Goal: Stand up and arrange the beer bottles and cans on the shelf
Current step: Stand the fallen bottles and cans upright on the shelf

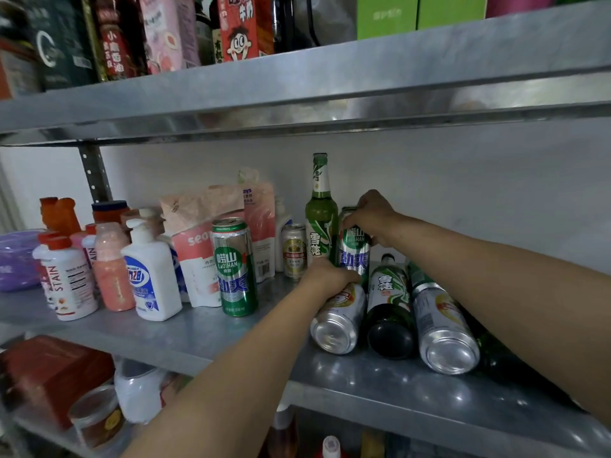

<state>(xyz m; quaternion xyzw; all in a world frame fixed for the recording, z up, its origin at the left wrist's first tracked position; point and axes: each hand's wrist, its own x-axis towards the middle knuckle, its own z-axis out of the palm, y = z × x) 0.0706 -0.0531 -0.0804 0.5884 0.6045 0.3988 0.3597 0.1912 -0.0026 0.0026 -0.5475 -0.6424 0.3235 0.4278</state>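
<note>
Now: Laoshan can being stood beside Snow bottle, grouping uprights.
Right grip: being held round its rim.
Left grip: being curled round toppled can.

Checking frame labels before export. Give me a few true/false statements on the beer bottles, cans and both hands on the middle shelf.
1. The right hand grips the top of an upright green can. True.
2. Every beer bottle stands upright. False: one green bottle stands, but a second bottle lies on its side.
3. Two silver cans lie on their sides, the left silver can and the right silver can. True.
4. The left hand holds a white pump bottle. False: it grips the far end of the left silver can.
</note>
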